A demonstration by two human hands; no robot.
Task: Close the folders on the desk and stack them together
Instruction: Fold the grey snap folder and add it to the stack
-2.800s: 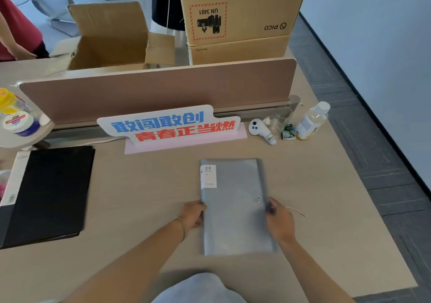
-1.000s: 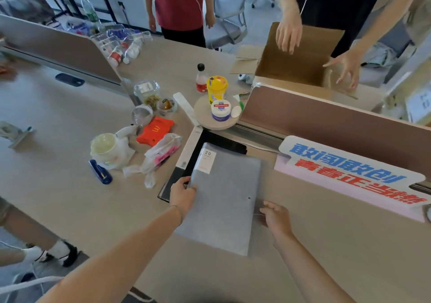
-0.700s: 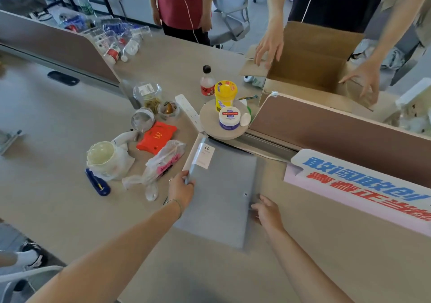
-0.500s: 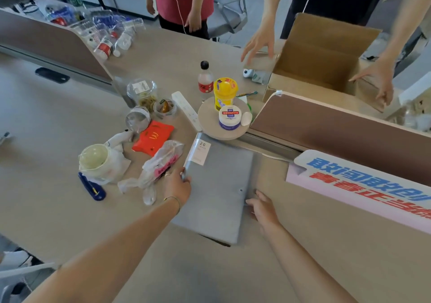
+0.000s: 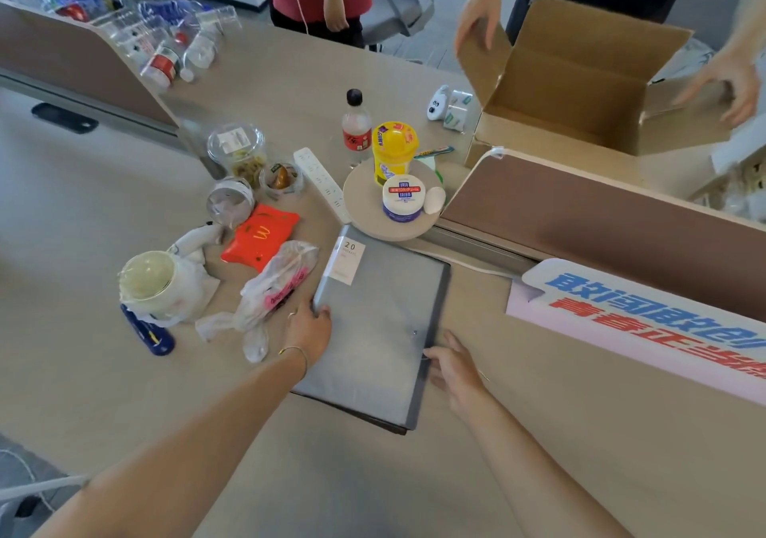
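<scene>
A closed grey folder (image 5: pixel 375 322) with a white "20" label lies flat on top of a black folder (image 5: pixel 445 284), of which only thin dark edges show along the right and near sides. My left hand (image 5: pixel 309 328) grips the grey folder's left spine edge, thumb on top. My right hand (image 5: pixel 454 365) rests at the stack's right edge with fingers spread, touching the side near a small metal snap.
Left of the stack lie a crumpled plastic bag (image 5: pixel 275 289), a red packet (image 5: pixel 261 237) and a bagged cup (image 5: pixel 153 282). A round stand (image 5: pixel 362 206) with jars sits just behind. A pink-and-blue sign (image 5: pixel 646 322) stands to the right. Two people stand behind, one handling a cardboard box (image 5: pixel 580 86).
I carried the grey folder from the middle of the desk leftwards and set it down on the black folder. Now it lies squared over it, and my right hand has slid to the edge.
</scene>
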